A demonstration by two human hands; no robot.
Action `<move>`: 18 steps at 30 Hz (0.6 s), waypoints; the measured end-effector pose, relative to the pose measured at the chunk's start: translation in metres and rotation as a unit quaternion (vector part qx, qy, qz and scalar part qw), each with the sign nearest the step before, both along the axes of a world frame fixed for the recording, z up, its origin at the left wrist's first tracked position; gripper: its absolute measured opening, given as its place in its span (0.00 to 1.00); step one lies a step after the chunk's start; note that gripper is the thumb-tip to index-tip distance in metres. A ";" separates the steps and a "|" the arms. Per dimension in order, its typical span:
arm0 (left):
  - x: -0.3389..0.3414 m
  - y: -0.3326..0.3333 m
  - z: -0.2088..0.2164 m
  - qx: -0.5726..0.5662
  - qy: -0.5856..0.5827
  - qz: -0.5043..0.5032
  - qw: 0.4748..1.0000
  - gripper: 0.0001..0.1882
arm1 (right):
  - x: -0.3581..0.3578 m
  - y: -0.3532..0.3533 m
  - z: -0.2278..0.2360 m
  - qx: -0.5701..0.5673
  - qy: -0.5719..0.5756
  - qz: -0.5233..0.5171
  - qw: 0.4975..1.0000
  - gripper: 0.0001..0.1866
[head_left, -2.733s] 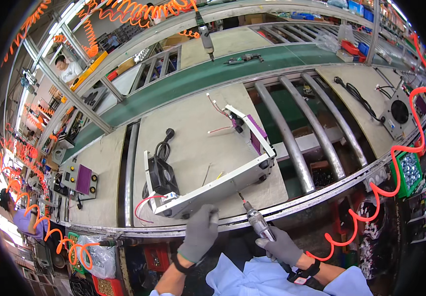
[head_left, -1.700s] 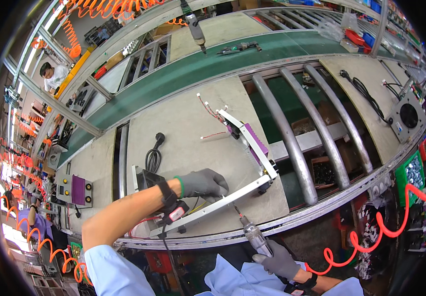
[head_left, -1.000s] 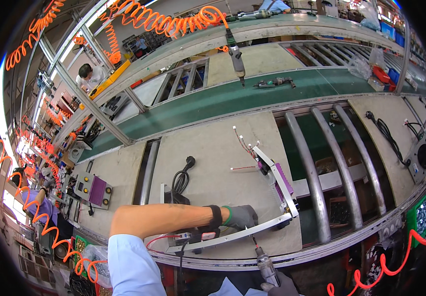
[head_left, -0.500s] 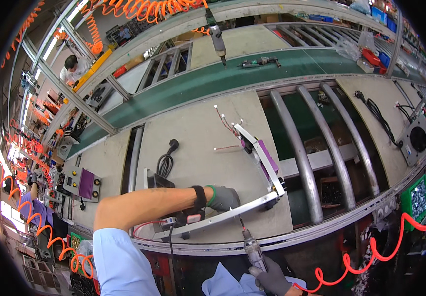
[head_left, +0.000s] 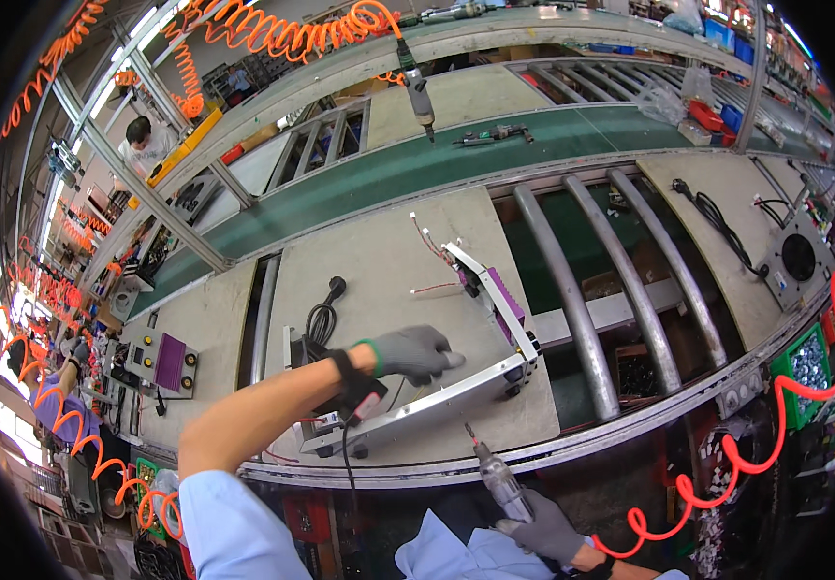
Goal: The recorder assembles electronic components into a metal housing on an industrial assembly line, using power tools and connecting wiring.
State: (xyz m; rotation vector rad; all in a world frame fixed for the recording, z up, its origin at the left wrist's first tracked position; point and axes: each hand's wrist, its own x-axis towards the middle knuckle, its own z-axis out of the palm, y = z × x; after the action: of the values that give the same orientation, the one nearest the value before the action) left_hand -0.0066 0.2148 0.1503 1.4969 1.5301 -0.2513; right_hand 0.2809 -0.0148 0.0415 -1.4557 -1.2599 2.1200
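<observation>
Left hand [head_left: 412,354], loosely curled, contents indeterminable, now back from frame [head_left: 456,390] near its fingertips; right hand [head_left: 547,529] grasping driver [head_left: 501,480], bit withdrawn, fastening apparently paused

A pale flat board [head_left: 379,314] on the roller conveyor [head_left: 564,290] carries an open metal frame [head_left: 475,385] with a purple side [head_left: 502,305], and a looped black cord [head_left: 320,323] lies near the frame's left end. Steel rollers [head_left: 620,280] separate it from the right-hand board [head_left: 717,285], which bears another black cord [head_left: 722,220] and a grey fan panel [head_left: 798,259], while the left-hand board [head_left: 216,329] holds a grey unit with a purple panel [head_left: 165,360].
</observation>
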 end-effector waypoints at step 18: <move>-0.079 -0.150 -0.021 0.582 0.128 -0.072 0.800 0.12 | 0.213 0.048 0.112 0.106 -0.572 0.205 0.787 0.32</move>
State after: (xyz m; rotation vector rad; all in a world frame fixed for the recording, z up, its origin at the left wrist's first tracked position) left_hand -0.0855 0.0645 0.1294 2.6116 1.8911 0.5540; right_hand 0.4938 0.0332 0.1537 -2.6523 -2.2462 1.0131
